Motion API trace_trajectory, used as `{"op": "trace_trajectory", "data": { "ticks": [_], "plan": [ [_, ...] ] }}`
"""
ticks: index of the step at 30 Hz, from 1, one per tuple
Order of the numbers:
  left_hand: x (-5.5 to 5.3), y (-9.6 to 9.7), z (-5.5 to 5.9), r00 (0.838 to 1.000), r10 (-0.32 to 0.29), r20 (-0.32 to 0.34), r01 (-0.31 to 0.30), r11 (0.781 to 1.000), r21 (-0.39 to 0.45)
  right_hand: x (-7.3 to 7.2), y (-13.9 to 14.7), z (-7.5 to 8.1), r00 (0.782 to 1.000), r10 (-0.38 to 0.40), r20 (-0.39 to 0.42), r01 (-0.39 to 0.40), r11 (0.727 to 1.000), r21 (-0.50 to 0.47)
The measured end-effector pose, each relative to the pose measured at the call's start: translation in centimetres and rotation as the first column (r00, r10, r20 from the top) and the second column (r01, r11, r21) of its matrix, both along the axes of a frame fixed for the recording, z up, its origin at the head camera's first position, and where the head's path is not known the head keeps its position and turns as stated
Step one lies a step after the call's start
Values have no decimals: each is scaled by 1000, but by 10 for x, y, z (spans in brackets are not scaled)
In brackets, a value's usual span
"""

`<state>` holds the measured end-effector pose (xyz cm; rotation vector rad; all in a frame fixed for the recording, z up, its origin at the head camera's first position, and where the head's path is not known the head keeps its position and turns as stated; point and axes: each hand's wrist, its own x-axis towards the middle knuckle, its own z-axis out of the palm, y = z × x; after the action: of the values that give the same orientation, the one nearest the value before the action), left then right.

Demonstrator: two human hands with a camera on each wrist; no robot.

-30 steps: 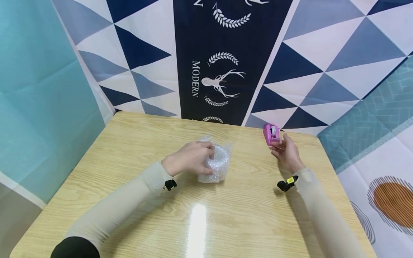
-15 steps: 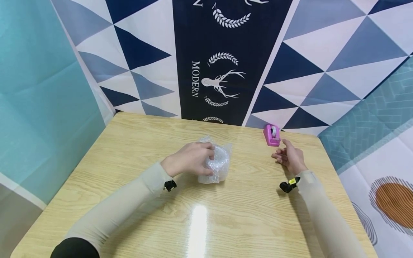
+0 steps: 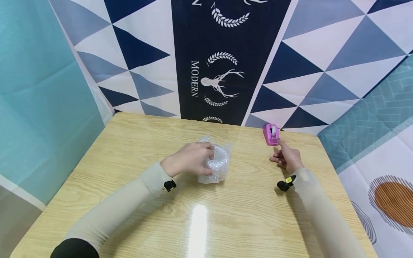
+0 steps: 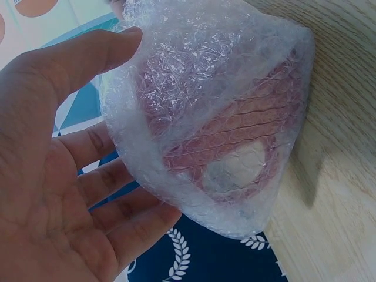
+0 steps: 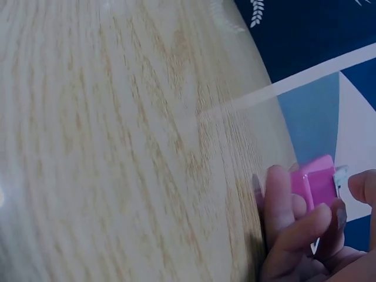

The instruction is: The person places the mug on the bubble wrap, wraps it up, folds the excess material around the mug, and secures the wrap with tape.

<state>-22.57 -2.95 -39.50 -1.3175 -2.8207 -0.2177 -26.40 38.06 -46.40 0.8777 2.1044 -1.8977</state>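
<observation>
Standing mid-table is a bubble-wrapped bundle point(image 3: 220, 162) with a round top. Its pinkish-red contents point(image 4: 235, 129) show through the wrap in the left wrist view, but their kind is unclear. My left hand point(image 3: 192, 158) holds the bundle from its left side, thumb and fingers spread around it. A pink tape dispenser point(image 3: 271, 135) with a roll of tape sits at the back right. My right hand point(image 3: 288, 156) is at its near edge, one digit reaching to its front end. In the right wrist view the thumb point(image 5: 365, 187) is apart from the partly bent fingers. Any tape on them is hard to make out.
The wood-grain table point(image 3: 245, 215) runs back to a patterned cloth wall point(image 3: 222, 71). Blue cloth point(image 3: 42, 107) hangs along the left, more patterned cloth point(image 3: 380, 150) along the right. A bright light reflection point(image 3: 197, 229) lies on the near tabletop.
My right hand drew back slightly from the tape dispenser, then came forward to its front edge again with one digit extended. My left hand and the bundle stay put.
</observation>
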Motion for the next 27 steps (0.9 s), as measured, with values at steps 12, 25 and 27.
{"op": "trace_trajectory", "data": {
  "ticks": [12,25,27],
  "plan": [
    [1,1,0,1000,-5,-1,5,1000,-11,-9,-7,-7,998,-53,17,51,989,138],
    [1,2,2,1000,6,15,-6,1000,-25,-10,-6,-3,1000,-23,10,22,995,98],
    [1,2,2,1000,7,17,-7,1000,-26,-11,-6,-5,999,-32,6,32,996,86]
  ]
}}
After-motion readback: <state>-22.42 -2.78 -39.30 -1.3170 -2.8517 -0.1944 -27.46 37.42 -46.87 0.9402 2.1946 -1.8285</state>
